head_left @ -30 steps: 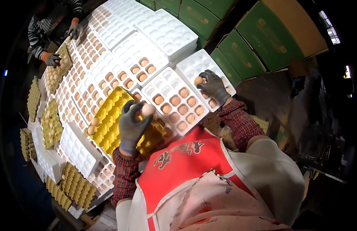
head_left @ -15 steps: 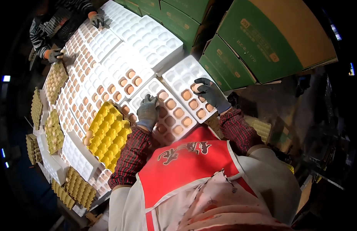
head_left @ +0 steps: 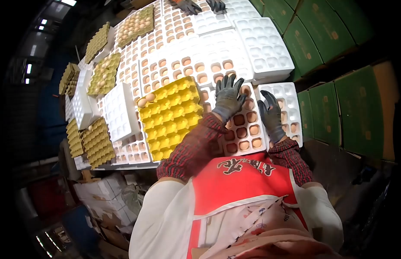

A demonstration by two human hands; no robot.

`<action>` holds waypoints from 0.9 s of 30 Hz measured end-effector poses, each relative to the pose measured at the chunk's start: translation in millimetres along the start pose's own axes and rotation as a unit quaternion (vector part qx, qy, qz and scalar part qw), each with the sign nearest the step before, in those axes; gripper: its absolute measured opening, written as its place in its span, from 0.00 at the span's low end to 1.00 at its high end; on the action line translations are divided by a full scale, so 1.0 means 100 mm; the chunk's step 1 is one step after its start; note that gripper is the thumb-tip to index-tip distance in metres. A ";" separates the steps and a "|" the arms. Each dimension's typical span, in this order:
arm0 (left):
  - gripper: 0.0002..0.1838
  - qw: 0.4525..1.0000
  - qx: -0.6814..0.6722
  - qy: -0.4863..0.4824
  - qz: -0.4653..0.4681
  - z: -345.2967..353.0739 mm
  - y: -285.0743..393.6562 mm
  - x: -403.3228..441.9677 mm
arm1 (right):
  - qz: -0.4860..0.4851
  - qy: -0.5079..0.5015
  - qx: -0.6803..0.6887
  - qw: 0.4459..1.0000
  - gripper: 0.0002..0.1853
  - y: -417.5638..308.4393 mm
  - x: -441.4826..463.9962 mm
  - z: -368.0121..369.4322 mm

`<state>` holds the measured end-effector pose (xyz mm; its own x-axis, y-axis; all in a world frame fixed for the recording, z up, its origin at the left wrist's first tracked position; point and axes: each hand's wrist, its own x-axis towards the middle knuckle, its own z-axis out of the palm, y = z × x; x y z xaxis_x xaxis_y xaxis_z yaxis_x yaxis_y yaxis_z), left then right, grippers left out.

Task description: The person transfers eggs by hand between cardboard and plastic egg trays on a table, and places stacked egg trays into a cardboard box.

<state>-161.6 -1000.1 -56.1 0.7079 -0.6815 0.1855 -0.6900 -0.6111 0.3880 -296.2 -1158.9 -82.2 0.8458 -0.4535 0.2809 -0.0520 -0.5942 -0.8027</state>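
Note:
My left hand [head_left: 228, 98], in a grey work glove, lies with fingers spread over the upper part of a white foam egg tray [head_left: 237, 150] and covers some of its cells. Brown eggs [head_left: 254, 130] sit in the uncovered cells below it. My right hand [head_left: 272, 115], gloved too, is over the border between that tray and a second white foam tray [head_left: 291, 90] on the right. Its fingers are slightly apart, and no egg shows in them. Several eggs lie in the second tray, partly hidden by this hand.
Left of my forearm is a yellow egg tray [head_left: 170, 118] with two eggs [head_left: 147, 100] at its edge. Foam trays of eggs cover the table beyond. A stack of white trays [head_left: 269, 52] stands behind, green cartons [head_left: 323, 108] at right. Another person's gloved hands [head_left: 189, 7] are at the far side.
My view has turned, shifting the table rightward. The egg that was in my right hand no longer shows there, and those fingers have opened. My left hand has spread flatter over the tray.

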 end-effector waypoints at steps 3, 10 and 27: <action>0.26 0.994 0.068 0.058 -0.060 -1.02 -0.63 -0.36 | -0.063 -0.051 0.002 0.997 0.21 -0.25 0.10 0.23; 0.28 0.970 0.192 -0.100 -0.111 -1.72 -2.40 -0.97 | -0.110 -0.248 0.076 0.960 0.33 -1.14 0.01 1.05; 0.20 0.983 0.114 -0.055 -0.133 -1.94 -2.81 -1.34 | -0.062 -0.144 -0.323 0.933 0.23 -0.15 0.19 0.62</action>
<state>-33.1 -659.0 -14.4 0.8562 -0.5166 0.0017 -0.5069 -0.8396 0.1954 -246.3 -1117.6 -98.0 0.9695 -0.2121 0.1231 -0.1742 -0.9490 -0.2627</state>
